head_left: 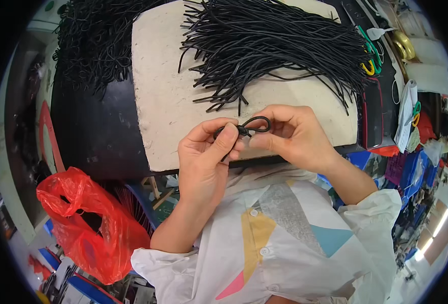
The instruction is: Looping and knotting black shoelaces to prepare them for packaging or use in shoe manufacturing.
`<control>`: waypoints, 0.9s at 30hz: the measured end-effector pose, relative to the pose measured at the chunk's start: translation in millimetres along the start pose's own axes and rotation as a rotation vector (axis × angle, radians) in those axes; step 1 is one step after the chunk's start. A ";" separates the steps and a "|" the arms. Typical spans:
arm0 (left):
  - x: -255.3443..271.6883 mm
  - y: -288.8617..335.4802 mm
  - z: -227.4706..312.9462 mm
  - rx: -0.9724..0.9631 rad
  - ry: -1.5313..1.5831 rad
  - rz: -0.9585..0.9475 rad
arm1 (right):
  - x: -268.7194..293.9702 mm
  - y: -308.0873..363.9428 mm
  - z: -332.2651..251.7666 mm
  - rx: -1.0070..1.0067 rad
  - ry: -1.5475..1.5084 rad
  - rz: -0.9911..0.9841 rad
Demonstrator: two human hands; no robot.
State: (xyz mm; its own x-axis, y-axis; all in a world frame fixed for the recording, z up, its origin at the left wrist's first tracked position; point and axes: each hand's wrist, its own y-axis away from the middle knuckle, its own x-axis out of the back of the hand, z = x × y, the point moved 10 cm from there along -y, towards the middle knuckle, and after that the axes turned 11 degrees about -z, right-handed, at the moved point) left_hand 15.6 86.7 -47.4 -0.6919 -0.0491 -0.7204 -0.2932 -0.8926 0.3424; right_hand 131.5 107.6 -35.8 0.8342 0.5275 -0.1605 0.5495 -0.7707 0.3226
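Left hand (pixel 202 152): on my feed, thumb pinching the black cord (pixel 243 130) at its knot, against curled fingers.
Right hand (pixel 301 139): thumb and fingers curled about the loop; I can't tell if they grip it.
Cord position: centre of frame, between both hands.
Long axis: roughly left-right; loop points toward right hand, knot nearer left thumb.
Cord bundle (pixel 274 45): upper centre, above the hands, on beige board (pixel 155 119).
Tangled cord pile (pixel 95 45): upper left.

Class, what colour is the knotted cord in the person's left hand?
The knotted cord is black, clearest in the head view.
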 end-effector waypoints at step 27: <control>-12.0 -11.8 6.9 0.011 -0.151 0.084 | 21.0 20.7 -52.0 0.356 0.331 0.173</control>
State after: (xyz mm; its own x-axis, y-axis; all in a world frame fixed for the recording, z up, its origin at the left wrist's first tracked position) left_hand 22.8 100.9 -38.6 -0.8053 -0.0551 -0.5903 -0.2367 -0.8830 0.4053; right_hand 157.9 121.3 16.1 0.8865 0.4223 0.1891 0.4347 -0.9001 -0.0282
